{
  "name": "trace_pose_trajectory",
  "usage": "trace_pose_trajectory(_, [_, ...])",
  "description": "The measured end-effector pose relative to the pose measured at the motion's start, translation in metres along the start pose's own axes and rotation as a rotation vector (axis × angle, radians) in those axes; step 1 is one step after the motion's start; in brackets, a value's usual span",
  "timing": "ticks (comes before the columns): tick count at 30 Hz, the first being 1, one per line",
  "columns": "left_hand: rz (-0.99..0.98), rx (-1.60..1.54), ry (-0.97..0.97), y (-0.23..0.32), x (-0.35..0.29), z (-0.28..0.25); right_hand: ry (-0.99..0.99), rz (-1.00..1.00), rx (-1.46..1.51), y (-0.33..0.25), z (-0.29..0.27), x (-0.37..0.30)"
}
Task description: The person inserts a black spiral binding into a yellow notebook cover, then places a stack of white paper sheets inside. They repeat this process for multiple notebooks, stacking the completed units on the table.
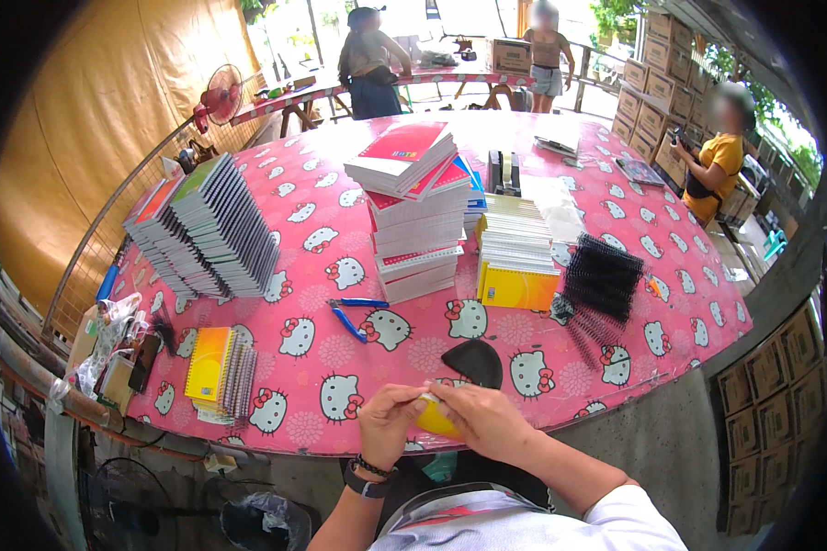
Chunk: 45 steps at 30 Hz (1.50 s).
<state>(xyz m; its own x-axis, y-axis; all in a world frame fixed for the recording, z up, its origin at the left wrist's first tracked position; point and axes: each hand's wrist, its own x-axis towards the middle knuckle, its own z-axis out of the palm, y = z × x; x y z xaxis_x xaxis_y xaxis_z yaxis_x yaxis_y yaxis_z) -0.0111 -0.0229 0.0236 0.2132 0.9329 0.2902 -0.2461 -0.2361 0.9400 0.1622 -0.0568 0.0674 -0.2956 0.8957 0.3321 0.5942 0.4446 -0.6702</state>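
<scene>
At the near table edge, my left hand [390,420] and my right hand [481,418] are closed on what looks like a yellow notebook [439,421]. Fingers of both hands pinch its pale upper edge, and much of it is hidden. Just beyond my right hand lies a flat, dark, rounded piece [475,363]. Blue-handled pliers [351,323] rest farther off to the left. Yellow spiral notebooks [209,372] form a low stack at the near left. Another yellow-topped stack [519,285] stands beyond my hands, beside a pile of black spiral coils [604,280].
Tall stacks of red-covered notebooks [413,211] and coil-bound notebooks [207,230] stand on the pink patterned table [326,275]. Behind them is a tape dispenser [504,173]. A red fan [220,96], stacked cartons [657,87] and several people [712,161] are around the table.
</scene>
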Motion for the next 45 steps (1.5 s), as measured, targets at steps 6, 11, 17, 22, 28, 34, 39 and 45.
trace_pose_trajectory(6, [-0.052, 0.034, -0.215, 0.012, -0.016, -0.001, -0.429, 0.213, 0.134, 0.005, 0.005, -0.001])
trace_pose_trajectory(11, [-0.064, 0.152, -0.071, 0.018, -0.01, -0.012, -0.385, 0.107, 0.088, -0.012, -0.013, -0.01])
trace_pose_trajectory(17, [-0.053, 0.29, -0.175, 0.031, -0.011, 0.006, -0.423, 0.198, 0.186, 0.014, 0.005, -0.006])
trace_pose_trajectory(22, [-0.052, 0.1, -0.046, 0.015, -0.007, -0.002, -0.328, 0.155, 0.159, -0.007, -0.01, -0.014])
trace_pose_trajectory(28, [-0.068, 0.083, -0.06, 0.015, -0.014, 0.006, -0.166, 0.083, 0.136, 0.011, 0.006, -0.008])
trace_pose_trajectory(34, [-0.123, -0.123, 0.025, -0.004, -0.01, -0.002, 0.166, -0.036, 0.297, 0.011, 0.009, -0.005])
trace_pose_trajectory(39, [-0.228, -0.167, 0.012, 0.0, -0.008, 0.001, 0.239, 0.036, 0.176, -0.004, 0.002, -0.003])
trace_pose_trajectory(45, [-0.151, -0.177, 0.044, -0.001, -0.01, 0.005, 0.227, -0.046, 0.136, 0.004, 0.003, -0.002])
